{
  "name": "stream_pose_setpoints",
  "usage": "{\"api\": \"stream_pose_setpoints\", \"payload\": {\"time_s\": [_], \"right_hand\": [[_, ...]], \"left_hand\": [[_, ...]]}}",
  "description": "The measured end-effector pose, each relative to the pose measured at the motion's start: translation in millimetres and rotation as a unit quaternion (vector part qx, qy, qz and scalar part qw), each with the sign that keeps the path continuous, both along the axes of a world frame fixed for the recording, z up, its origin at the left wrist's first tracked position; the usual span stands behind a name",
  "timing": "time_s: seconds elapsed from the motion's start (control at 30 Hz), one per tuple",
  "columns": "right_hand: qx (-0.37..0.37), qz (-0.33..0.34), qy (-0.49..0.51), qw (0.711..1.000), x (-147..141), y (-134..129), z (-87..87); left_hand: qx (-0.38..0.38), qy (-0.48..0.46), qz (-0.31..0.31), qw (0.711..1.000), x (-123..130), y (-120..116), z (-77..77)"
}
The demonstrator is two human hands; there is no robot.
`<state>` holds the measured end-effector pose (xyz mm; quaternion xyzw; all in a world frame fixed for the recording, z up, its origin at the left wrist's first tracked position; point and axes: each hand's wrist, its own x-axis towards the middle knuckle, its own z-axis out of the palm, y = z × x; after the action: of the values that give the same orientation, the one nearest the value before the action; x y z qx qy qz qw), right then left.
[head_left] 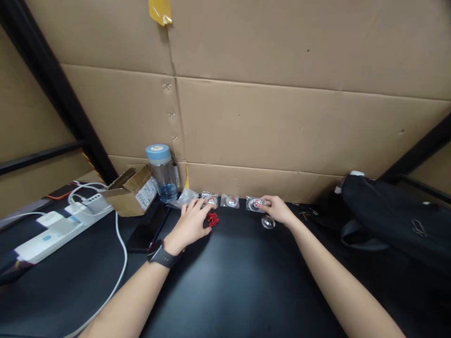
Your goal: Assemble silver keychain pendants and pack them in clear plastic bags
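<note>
Soft overhead glare on black tabletop point(211, 291); edges stretched.

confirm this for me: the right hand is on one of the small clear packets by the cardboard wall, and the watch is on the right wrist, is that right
Not quite: the head view shows the watch on the left wrist, not the right. The right hand is indeed on a small clear packet by the cardboard wall.
</note>
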<state>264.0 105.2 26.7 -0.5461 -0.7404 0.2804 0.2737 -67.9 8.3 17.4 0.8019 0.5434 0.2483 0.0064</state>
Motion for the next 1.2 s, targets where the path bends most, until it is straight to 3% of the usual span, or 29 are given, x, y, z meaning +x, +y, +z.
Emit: {"api": "stream_pose_setpoints", "payload": {"time_s": [0.1, 0.2, 0.33, 0.43, 0.63, 0.77, 1.0, 1.2], "right_hand": [[-0.023, -0.015, -0.047, 0.998, -5.0, 27.9, -5.9], [-0.01, -0.051, -0.07, 0.996, -16.0, 37.4, -13.7], [0.119, -0.11, -0.177, 0.971, -18.7, 17.9, -18.6], [0.164, -0.048, -0.226, 0.959, -4.2, -12.6, -20.6], [0.136, -0.007, -0.165, 0.977, 32.1, -54.3, -34.5], [0.146, 0.014, -0.094, 0.985, 38.7, -56.1, -37.2], [0.128, 0.013, -0.09, 0.988, 35.0, -55.9, -38.9], [0.11, 0.009, -0.084, 0.99, 35.1, -57.8, -36.5]], "left_hand": [[-0.01, 0.03, -0.014, 0.999, -6.9, 3.5, -6.9], [0.013, 0.027, -0.023, 0.999, 0.1, 2.7, -11.2], [0.024, 0.026, -0.028, 0.999, 9.8, 1.3, -11.9], [0.021, 0.03, -0.013, 0.999, 14.3, 0.9, -13.7], [0.017, 0.023, -0.019, 0.999, 21.4, -1.4, -17.4], [0.018, 0.023, -0.031, 0.999, 24.5, -2.9, -15.0], [-0.006, -0.05, -0.056, 0.997, 33.2, -9.7, -3.6], [0.001, -0.081, -0.038, 0.996, 35.7, -7.7, -11.7]]}}
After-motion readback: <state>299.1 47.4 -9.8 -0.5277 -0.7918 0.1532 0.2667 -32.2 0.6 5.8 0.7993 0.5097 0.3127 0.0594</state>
